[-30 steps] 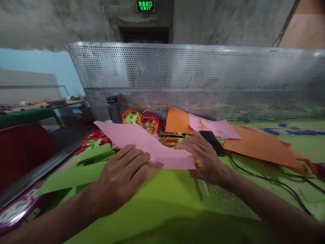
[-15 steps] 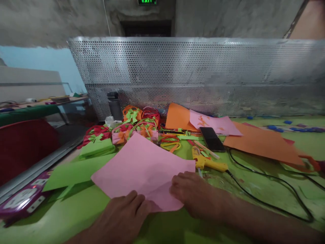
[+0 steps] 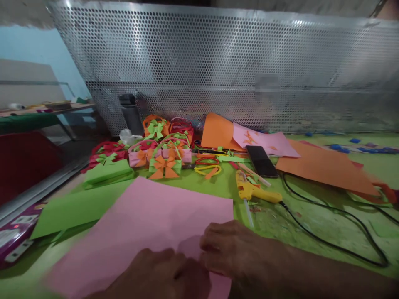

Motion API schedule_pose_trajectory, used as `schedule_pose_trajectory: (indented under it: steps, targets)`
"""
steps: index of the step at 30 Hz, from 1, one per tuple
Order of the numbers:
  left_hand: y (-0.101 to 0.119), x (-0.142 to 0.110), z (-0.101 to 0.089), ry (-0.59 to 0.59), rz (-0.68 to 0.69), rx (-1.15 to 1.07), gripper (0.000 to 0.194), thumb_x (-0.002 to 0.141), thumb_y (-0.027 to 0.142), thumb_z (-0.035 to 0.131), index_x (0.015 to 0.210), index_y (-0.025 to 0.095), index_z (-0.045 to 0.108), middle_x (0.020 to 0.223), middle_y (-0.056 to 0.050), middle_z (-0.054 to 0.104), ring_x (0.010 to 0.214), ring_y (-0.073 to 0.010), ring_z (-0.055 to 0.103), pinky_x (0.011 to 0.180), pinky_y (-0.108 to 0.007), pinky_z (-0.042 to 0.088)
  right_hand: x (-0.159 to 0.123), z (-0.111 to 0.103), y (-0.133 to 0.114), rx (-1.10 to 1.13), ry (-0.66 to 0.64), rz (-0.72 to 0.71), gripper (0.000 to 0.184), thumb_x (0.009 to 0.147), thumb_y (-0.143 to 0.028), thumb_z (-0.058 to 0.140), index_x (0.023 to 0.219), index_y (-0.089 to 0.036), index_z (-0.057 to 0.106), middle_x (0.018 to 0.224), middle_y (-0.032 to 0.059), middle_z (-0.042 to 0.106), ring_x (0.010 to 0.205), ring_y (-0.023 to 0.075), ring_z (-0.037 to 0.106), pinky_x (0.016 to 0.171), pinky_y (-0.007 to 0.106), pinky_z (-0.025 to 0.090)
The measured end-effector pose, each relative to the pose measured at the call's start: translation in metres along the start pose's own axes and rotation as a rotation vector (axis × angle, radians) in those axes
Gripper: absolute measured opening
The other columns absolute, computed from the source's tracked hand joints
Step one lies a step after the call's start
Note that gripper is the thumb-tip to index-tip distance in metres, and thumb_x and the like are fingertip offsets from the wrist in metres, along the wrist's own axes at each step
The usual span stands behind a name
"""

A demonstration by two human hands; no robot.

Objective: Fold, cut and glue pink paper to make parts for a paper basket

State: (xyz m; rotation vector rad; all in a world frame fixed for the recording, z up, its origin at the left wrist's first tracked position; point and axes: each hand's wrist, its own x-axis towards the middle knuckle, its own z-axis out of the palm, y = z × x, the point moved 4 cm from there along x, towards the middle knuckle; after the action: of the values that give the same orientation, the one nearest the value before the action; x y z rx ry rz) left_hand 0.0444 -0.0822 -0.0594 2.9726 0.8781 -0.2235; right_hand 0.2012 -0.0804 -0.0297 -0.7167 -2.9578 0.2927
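Pink sheet (image 3: 146,220) under both hands, near edge cut off

The sheet lies on the table (image 3: 299,232), its left corner blurred and its near side partly running out of view at the bottom. The left hand (image 3: 156,272) is dark and cut off below; its fingers are bent over the near part of the sheet. The right hand (image 3: 230,249) sits just beside it, on the sheet's right part, fingers curled. Both thumbs are hard to make out, so I cannot tell whether either hand grips the paper or only presses it. Most of the sheet spreads beyond and left of the hands.

Counted: one glue gun (image 3: 257,193) just beside the sheet's right edge, one phone (image 3: 261,161), one bottle (image 3: 132,116), two large orange sheets (image 3: 327,168). Paper baskets (image 3: 168,155) number at least five; they overlap too much for certainty. A purple power strip (image 3: 18,236) is cut off at left.
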Motion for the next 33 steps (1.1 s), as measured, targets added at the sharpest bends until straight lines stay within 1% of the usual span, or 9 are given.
schedule_pose_trajectory:
  steps: [5, 9, 11, 15, 18, 21, 27, 30, 33]
  targets:
    - [-0.016, 0.011, -0.016, 0.067, -0.034, -0.102, 0.005, 0.067, 0.017, 0.062, 0.07, 0.021, 0.062, 0.081, -0.003, 0.06, 0.067, -0.0186, 0.056, 0.049, -0.025, 0.036, -0.007, 0.0, 0.019, 0.125, 0.044, 0.2, 0.03, 0.074, -0.016, 0.059, 0.104, -0.017, 0.061, 0.108, 0.0066, 0.061, 0.099, 0.0213, 0.052, 0.078, 0.032, 0.041]
    - [-0.025, 0.007, -0.036, 0.157, -0.08, -0.28, 0.011, 0.077, 0.019, 0.051, 0.078, 0.023, 0.062, 0.082, -0.001, 0.064, 0.068, -0.0174, 0.059, 0.062, -0.027, 0.043, -0.012, 0.0, 0.043, 0.247, 0.075, 0.288, 0.047, 0.073, -0.03, 0.069, 0.117, -0.016, 0.059, 0.122, 0.009, 0.059, 0.112, 0.0232, 0.051, 0.093, 0.034, 0.038]
    - [-0.035, 0.006, -0.045, 0.141, -0.159, -0.373, 0.017, 0.083, 0.025, 0.046, 0.076, 0.022, 0.061, 0.074, 0.0, 0.065, 0.063, -0.0164, 0.059, 0.058, -0.025, 0.041, -0.012, 0.0, 0.052, 0.281, 0.043, 0.314, 0.057, 0.068, -0.028, 0.074, 0.121, -0.015, 0.058, 0.121, 0.0096, 0.06, 0.111, 0.0235, 0.052, 0.093, 0.034, 0.039]
    - [-0.066, 0.011, -0.052, 0.023, -0.364, -0.447, 0.033, 0.085, 0.039, 0.039, 0.06, 0.02, 0.051, 0.056, 0.001, 0.056, 0.049, -0.015, 0.051, 0.043, -0.023, 0.031, -0.01, -0.008, 0.062, 0.336, 0.047, 0.483, 0.063, 0.063, -0.026, 0.077, 0.122, -0.013, 0.057, 0.118, 0.0113, 0.062, 0.105, 0.0256, 0.056, 0.088, 0.036, 0.042]
    - [-0.09, 0.017, -0.051, 0.103, -0.412, -0.434, 0.034, 0.084, 0.045, 0.038, 0.063, 0.02, 0.048, 0.062, -0.001, 0.055, 0.054, -0.0159, 0.052, 0.048, -0.025, 0.035, -0.011, -0.014, 0.068, 0.423, 0.075, 0.673, 0.059, 0.063, -0.024, 0.074, 0.12, -0.016, 0.059, 0.111, 0.0093, 0.065, 0.095, 0.0245, 0.06, 0.08, 0.034, 0.044]
    - [-0.108, 0.022, -0.04, 0.153, -0.432, -0.397, 0.032, 0.083, 0.044, 0.039, 0.061, 0.021, 0.043, 0.061, 0.0, 0.051, 0.055, -0.016, 0.049, 0.052, -0.026, 0.035, -0.013, -0.015, 0.075, 0.495, 0.145, 0.762, 0.066, 0.064, -0.018, 0.068, 0.128, -0.016, 0.053, 0.105, 0.0093, 0.068, 0.088, 0.0225, 0.062, 0.074, 0.031, 0.045]
    - [-0.111, 0.022, -0.037, 0.197, -0.445, -0.361, 0.032, 0.079, 0.04, 0.039, 0.054, 0.022, 0.031, 0.054, 0.002, 0.042, 0.049, -0.0132, 0.04, 0.048, -0.026, 0.028, -0.014, -0.01, 0.085, 0.482, 0.21, 0.809, 0.066, 0.065, -0.012, 0.057, 0.131, -0.012, 0.05, 0.088, 0.0063, 0.068, 0.072, 0.0172, 0.058, 0.059, 0.025, 0.04]
    - [-0.108, 0.015, -0.04, 0.215, -0.482, -0.413, 0.031, 0.079, 0.04, 0.038, 0.055, 0.021, 0.038, 0.056, 0.002, 0.045, 0.052, -0.013, 0.043, 0.051, -0.025, 0.031, -0.017, -0.012, 0.082, 0.502, 0.183, 0.787, 0.061, 0.068, -0.012, 0.053, 0.129, -0.01, 0.051, 0.068, -0.0013, 0.06, 0.058, 0.013, 0.049, 0.049, 0.023, 0.033]
    - [-0.111, 0.01, -0.035, 0.172, -0.548, -0.506, 0.034, 0.078, 0.049, 0.04, 0.06, 0.02, 0.044, 0.061, 0.002, 0.05, 0.055, -0.0146, 0.046, 0.05, -0.025, 0.033, -0.022, -0.015, 0.077, 0.611, 0.129, 0.733, 0.059, 0.073, -0.015, 0.054, 0.132, -0.014, 0.048, 0.063, -0.0045, 0.055, 0.055, 0.0117, 0.048, 0.048, 0.022, 0.032]
